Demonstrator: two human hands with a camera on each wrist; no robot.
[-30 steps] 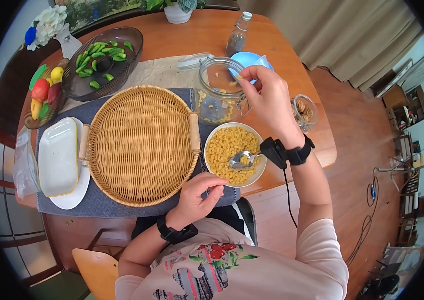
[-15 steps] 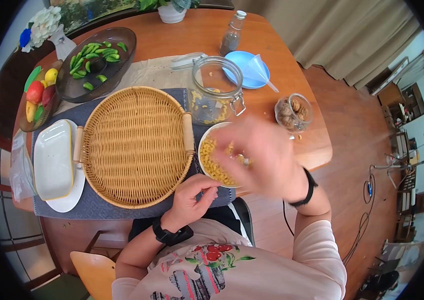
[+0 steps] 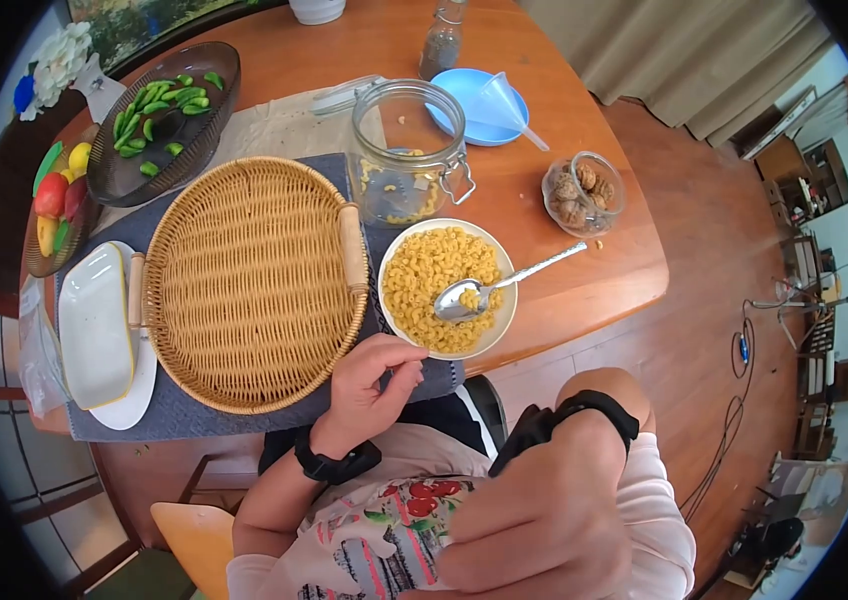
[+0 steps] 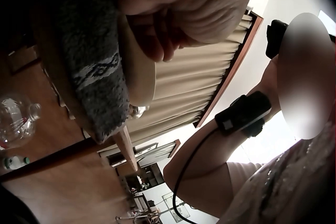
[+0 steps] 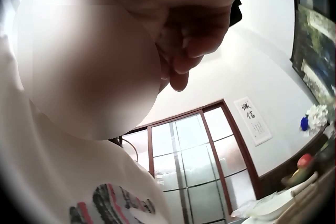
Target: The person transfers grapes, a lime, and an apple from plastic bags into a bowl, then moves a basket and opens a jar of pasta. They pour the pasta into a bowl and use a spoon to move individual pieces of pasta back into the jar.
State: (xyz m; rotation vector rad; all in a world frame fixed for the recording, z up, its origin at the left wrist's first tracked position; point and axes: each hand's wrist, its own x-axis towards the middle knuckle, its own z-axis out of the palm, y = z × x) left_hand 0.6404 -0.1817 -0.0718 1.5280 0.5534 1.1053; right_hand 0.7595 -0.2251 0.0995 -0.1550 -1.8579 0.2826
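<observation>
A white bowl (image 3: 512,318) full of elbow macaroni (image 3: 424,270) stands at the table's front edge. Its metal spoon (image 3: 534,265) lies with the bowl of the spoon in the pasta, handle over the far-right rim. My left hand (image 3: 372,390) is loosely curled, index fingertip right at the near rim; the left wrist view shows that hand (image 4: 184,14) beside the bowl's pale side. Up close to my head, my right hand (image 3: 544,520) has its fingers bent, with nothing seen in them; the right wrist view shows the fingers (image 5: 189,50) curled and the face blurred.
Behind the bowl stands an open glass jar (image 3: 404,150) with some macaroni inside. A wicker tray (image 3: 254,280) lies left, a blue plate (image 3: 459,90) with a funnel (image 3: 504,100) behind, and a glass jar of walnuts (image 3: 584,190) to the right.
My right hand has left the glass jar's mouth, passed over the bowl and risen close to my head. The left hand stays by the bowl. The head view has shifted slightly.
</observation>
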